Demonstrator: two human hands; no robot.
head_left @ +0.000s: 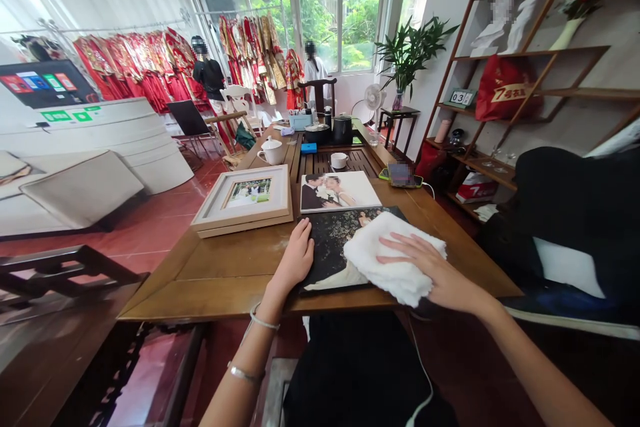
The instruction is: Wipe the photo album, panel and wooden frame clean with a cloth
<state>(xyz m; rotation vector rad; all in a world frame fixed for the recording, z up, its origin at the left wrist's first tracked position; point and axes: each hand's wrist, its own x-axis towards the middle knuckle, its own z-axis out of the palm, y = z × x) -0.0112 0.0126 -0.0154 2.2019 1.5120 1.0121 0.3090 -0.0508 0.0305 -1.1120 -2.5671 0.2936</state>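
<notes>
A dark photo panel (pixel 327 250) showing a figure in a long pale dress lies flat near the front edge of the wooden table. My left hand (pixel 299 255) rests along its left edge, fingers extended and lying flat. Under my right hand (pixel 417 263) is a folded white towel (pixel 373 250), which covers the panel's right part; the fingers are spread over the cloth. Just behind lies a white-bordered couple's photo panel (pixel 343 192). To its left, a light wooden picture frame (pixel 245 199) is stacked on another.
On the table (pixel 220 273) stand a lidded white cup (pixel 271 151), a small white cup (pixel 339 160), a dark pot (pixel 343 128) and a phone (pixel 403 175) with a cable. Shelves (pixel 500 90) rise at the right. Two people stand near red garments at the back.
</notes>
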